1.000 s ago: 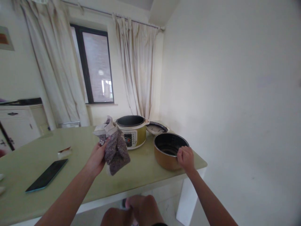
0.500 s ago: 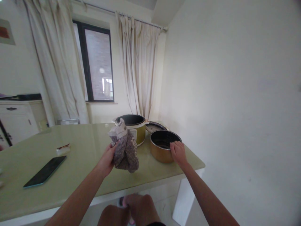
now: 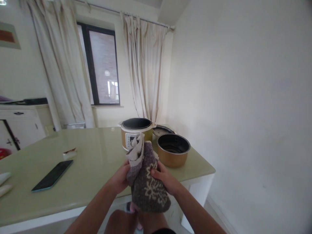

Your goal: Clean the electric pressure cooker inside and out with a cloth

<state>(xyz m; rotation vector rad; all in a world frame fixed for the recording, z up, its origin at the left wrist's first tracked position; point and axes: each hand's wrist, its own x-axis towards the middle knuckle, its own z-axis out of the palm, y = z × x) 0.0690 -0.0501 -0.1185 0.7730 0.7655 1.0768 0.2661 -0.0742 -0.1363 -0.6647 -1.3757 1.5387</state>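
Note:
A grey-brown cloth (image 3: 151,190) with a cream flower pattern and a pale folded end hangs between my hands, in front of the table's near edge. My left hand (image 3: 122,177) grips its left side; my right hand (image 3: 165,178) pinches its right side, thumb on the pattern. Just beyond the right hand stands a gold inner pot (image 3: 173,159) with a dark inside, upright on the table. Behind the cloth is a gold and white electric cooker (image 3: 124,135), uncovered, its control panel partly hidden. A round lid (image 3: 162,130) lies behind the pot.
On the left of the green table top (image 3: 97,162) lie a dark tablet (image 3: 52,175) and a small white item (image 3: 70,153) with a reddish-brown strip. Pale objects (image 3: 5,183) sit at the left edge. A bare wall (image 3: 243,113) rises on the right.
My right hand has left the inner pot's rim and taken hold of the cloth. The cloth has come lower and toward me, spread more, with its flower pattern facing me.

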